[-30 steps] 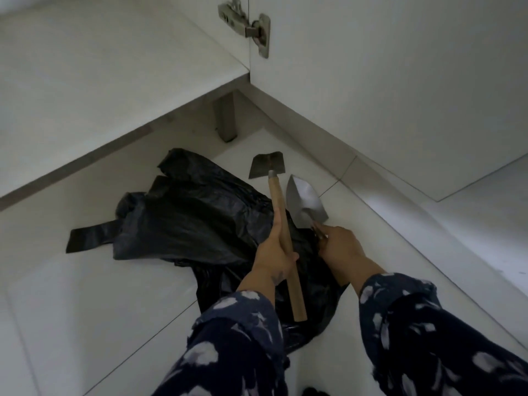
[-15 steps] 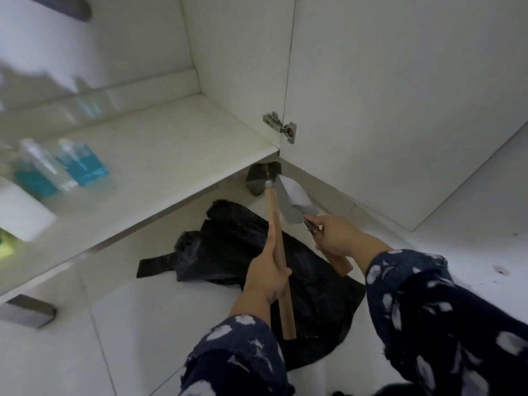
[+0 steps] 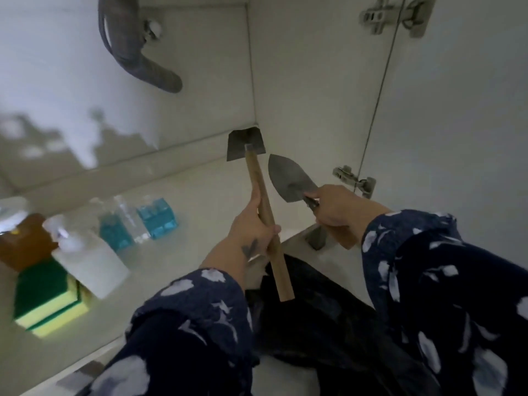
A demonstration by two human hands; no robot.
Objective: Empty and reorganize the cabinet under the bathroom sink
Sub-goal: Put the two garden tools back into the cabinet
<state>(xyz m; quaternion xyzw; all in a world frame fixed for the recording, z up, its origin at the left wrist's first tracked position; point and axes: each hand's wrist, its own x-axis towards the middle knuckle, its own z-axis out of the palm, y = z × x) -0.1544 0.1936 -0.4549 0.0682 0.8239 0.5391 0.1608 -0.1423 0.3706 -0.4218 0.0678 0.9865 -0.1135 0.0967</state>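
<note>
My left hand grips the wooden handle of a small hoe, its dark metal blade raised toward the cabinet's back right corner. My right hand holds a pointed metal trowel by its wooden handle, blade up beside the hoe. Both tools hover over the white cabinet shelf. A crumpled black plastic bag lies on the floor below, between my patterned sleeves.
On the shelf's left stand two bottles of blue liquid, a white pump bottle, a brown bottle and stacked green-and-yellow sponges. A grey drain hose hangs from the back wall. The open door with hinges stands on the right.
Both hands lifted the hoe and trowel from over the bag on the floor up to the cabinet shelf. The view tilted upward, bringing the bottles, sponges and drain hose into sight.
</note>
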